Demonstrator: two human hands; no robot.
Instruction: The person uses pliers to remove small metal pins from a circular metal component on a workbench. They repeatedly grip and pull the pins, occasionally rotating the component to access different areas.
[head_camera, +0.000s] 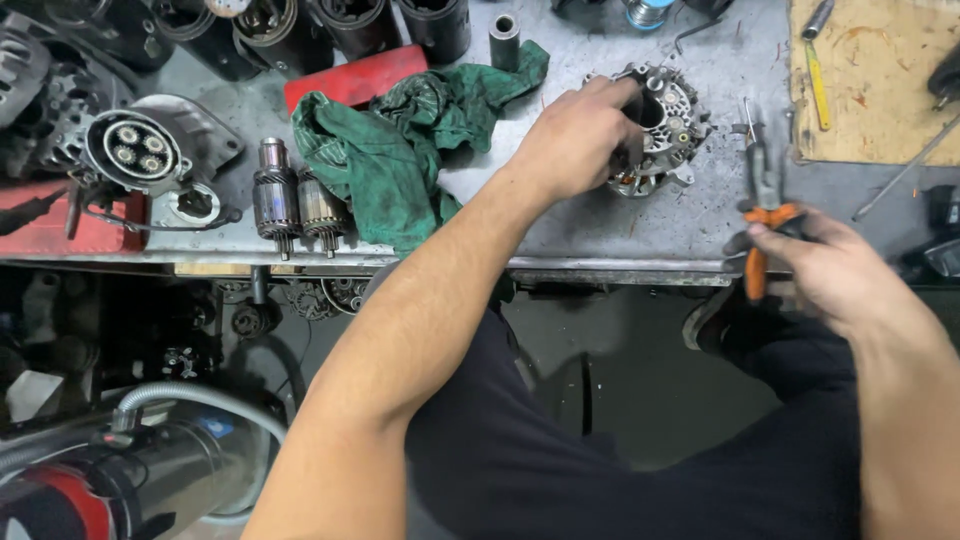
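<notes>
My left hand (580, 140) reaches across the metal workbench (600, 225) and grips a round metal alternator housing (672, 120), with the fingers over its left rim and inside its middle opening. My right hand (835, 265) is at the bench's front edge on the right and holds orange-handled pliers (760, 215), whose metal jaws point away from me toward the housing. The pliers are apart from the housing.
A crumpled green rag (400, 140) lies left of the housing, over a red block (355, 78). Two motor armatures (298, 205) stand near the front edge, a starter motor (140, 150) sits at far left. A wooden board (885, 80) with tools lies at the back right.
</notes>
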